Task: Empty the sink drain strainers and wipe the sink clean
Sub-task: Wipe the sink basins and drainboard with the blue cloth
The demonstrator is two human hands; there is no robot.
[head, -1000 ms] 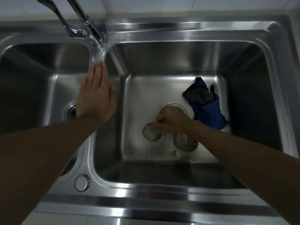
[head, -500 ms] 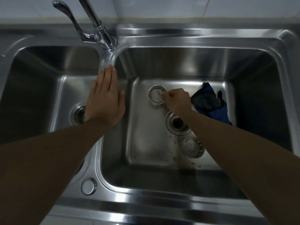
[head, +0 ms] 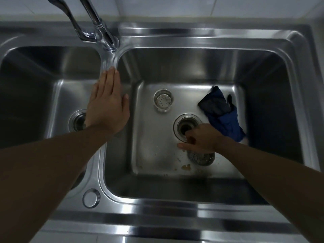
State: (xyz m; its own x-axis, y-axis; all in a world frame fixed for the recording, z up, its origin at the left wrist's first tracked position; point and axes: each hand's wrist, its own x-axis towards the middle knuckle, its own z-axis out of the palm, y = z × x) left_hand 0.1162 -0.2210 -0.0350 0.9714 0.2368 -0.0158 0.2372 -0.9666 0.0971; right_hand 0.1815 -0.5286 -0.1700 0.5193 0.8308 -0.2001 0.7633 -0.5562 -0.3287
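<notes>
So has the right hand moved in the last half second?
Yes. The right hand came toward the person, from behind the open drain to its near side.

We see a dim, cool view; glare streaks the steel sink [head: 157, 230] rim at six o'clock, basins shadowed, edges bowed.

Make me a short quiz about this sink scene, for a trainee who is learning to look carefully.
1. True or false: the blue cloth lies in the left basin.
2. How many loose strainers lie on the floor of the right basin?
3. Where does the left hand rest? A) on the faucet B) on the divider between the basins C) in the open drain

Key:
1. False; it lies in the right basin.
2. Two: one strainer behind the drain, another strainer under the right hand.
3. B
</notes>
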